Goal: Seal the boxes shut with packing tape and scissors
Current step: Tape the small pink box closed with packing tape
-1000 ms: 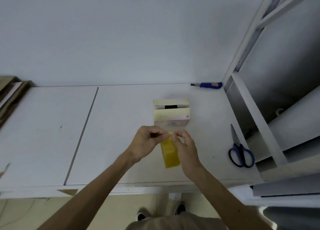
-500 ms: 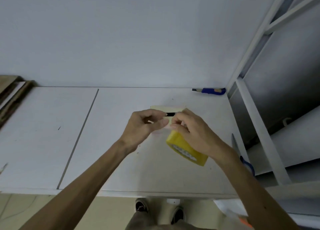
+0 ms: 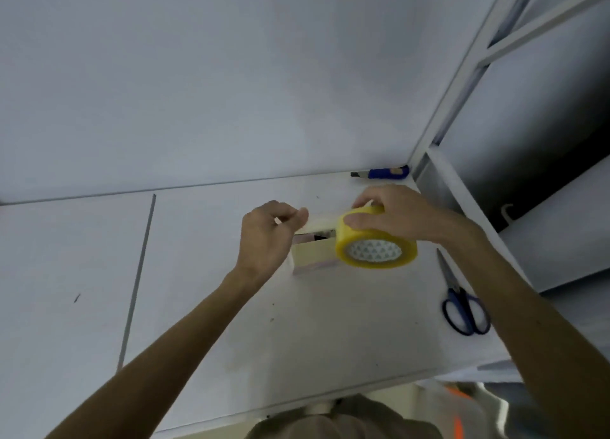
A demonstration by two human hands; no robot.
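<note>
A small pale cardboard box point(image 3: 313, 253) stands on the white table point(image 3: 204, 273), its top flaps showing a dark gap. My right hand point(image 3: 396, 214) grips a yellow roll of packing tape point(image 3: 376, 245) just above the box's right end. My left hand point(image 3: 267, 234) pinches the free end of the tape point(image 3: 321, 222) at the box's left side, and a clear strip runs between the two hands over the box top. Blue-handled scissors point(image 3: 462, 303) lie on the table to the right, untouched.
A blue utility knife point(image 3: 383, 173) lies at the back right corner against the wall. A white shelf frame point(image 3: 468, 207) borders the table on the right. A seam point(image 3: 138, 273) runs front to back through the tabletop on the left.
The roll has moved up and to the right, away from my left hand, and a strip of tape is now drawn out over the box top. The camera has tilted.
</note>
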